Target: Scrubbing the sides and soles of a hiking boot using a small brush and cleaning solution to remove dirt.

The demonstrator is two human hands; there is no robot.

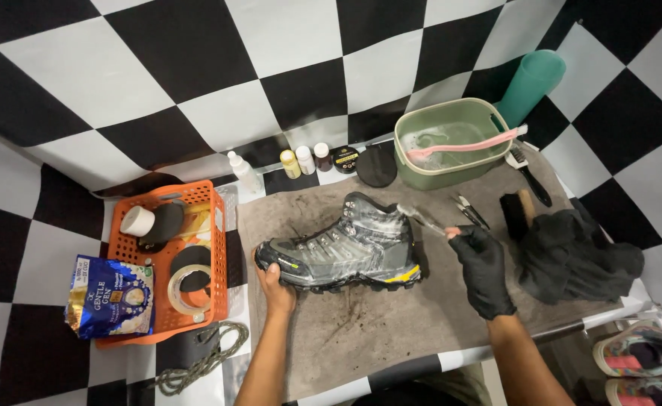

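A grey hiking boot (346,248) with yellow sole accents lies on a stained grey towel (361,331), its toe pointing left and its upper wet with foam. My left hand (277,292), bare, grips the toe end from below. My right hand (483,267), in a black glove, holds a small brush (419,217) whose bristled head touches the boot's ankle collar.
A green tub (451,143) of soapy water with a pink brush stands at the back, beside a teal roll. Small bottles and a round tin line the wall. An orange basket (214,248) with tape rolls sits left. Black cloth (571,256), brushes and scissors lie right.
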